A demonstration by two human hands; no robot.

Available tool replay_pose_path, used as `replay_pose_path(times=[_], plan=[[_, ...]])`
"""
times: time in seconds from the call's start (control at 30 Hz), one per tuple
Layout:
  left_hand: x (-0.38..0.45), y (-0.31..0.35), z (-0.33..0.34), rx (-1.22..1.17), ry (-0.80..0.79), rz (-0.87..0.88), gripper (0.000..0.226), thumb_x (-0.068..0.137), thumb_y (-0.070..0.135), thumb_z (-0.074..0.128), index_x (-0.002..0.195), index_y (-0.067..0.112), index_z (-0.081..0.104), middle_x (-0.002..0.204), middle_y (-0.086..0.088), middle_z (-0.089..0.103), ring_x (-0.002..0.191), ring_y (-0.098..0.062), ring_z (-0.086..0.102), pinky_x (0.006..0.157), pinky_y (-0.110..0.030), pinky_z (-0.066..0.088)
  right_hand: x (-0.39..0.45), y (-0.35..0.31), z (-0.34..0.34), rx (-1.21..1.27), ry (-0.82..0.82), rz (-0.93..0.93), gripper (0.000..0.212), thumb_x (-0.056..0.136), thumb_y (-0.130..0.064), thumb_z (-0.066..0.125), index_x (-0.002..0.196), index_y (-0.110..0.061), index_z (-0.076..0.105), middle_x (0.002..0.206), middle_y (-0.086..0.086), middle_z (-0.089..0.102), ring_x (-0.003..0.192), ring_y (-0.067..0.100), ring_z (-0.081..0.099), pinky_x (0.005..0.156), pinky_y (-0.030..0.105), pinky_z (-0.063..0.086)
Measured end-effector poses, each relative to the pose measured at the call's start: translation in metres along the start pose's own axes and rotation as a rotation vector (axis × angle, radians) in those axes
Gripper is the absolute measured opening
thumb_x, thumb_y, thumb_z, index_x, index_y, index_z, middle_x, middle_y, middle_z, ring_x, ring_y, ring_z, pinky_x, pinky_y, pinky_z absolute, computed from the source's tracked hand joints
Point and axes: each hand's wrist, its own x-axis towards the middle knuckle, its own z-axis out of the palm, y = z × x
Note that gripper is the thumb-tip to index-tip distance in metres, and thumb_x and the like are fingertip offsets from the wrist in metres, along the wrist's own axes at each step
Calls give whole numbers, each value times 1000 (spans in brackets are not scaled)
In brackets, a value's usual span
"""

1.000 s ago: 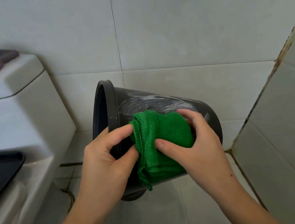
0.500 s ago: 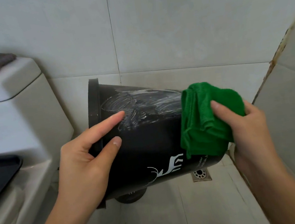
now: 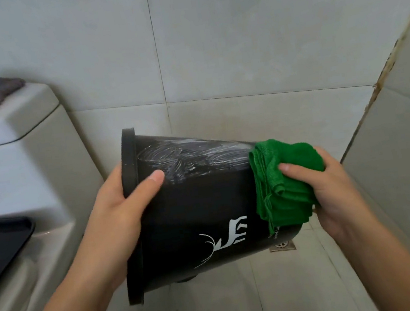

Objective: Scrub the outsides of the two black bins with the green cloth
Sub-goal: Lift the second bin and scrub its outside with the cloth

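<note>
Within the last second we had run the green cloth (image 3: 288, 183) from beside the rim to the base end of the black bin (image 3: 196, 214), held on its side at frame centre, leaving soapy streaks along its upper wall. Our right hand (image 3: 335, 189) gripped the bunched cloth against the base, our left hand (image 3: 120, 217) clasped the rim, thumb across the wall. We judged the lower side unscrubbed; no second bin showed.

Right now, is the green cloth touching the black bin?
Touching. The head view shows the right hand pressing the green cloth against the black bin near its base.
</note>
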Motion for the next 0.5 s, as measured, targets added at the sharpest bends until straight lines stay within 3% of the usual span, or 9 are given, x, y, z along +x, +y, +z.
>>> replay_pose_path(times=[0.07, 0.13, 0.23, 0.37, 0.5], plan=[[5, 1, -5, -78, -1, -108, 29, 87, -3, 57, 95, 22, 69, 83, -1, 76, 72, -14, 73, 60, -22, 59, 0, 6, 2, 6, 5, 29, 30, 72, -2, 73, 96, -14, 62, 71, -4, 73, 63, 12, 71, 48, 23, 52], [8, 4, -10, -96, -62, -186, 38, 76, -14, 55, 98, 14, 67, 84, -7, 75, 70, -18, 72, 61, -25, 59, 0, 14, 4, 3, 10, 60, 31, 74, 1, 73, 100, -12, 62, 73, -2, 73, 64, 14, 71, 49, 24, 53], [10, 8, -16, -111, -127, -301, 48, 51, -8, 62, 98, 1, 68, 89, -17, 75, 69, -26, 72, 58, -31, 60, 0, 23, 7, -19, 3, 47, 33, 74, 3, 74, 102, -10, 62, 77, 0, 73, 67, 15, 72, 51, 24, 53], [8, 9, -13, -215, -124, -410, 22, 65, 8, 62, 83, 9, 76, 87, -15, 77, 66, -24, 75, 53, -30, 60, 1, 29, 8, -17, 22, -18, 32, 75, 5, 73, 101, -11, 64, 77, -2, 74, 69, 14, 72, 53, 22, 54], [4, 4, -11, -259, -172, -480, 39, 61, 3, 65, 100, 5, 72, 99, -18, 76, 76, -27, 76, 63, -33, 63, 3, 30, 4, -21, 41, -50, 29, 75, 4, 73, 99, -11, 66, 76, -3, 74, 69, 13, 71, 54, 21, 53]])
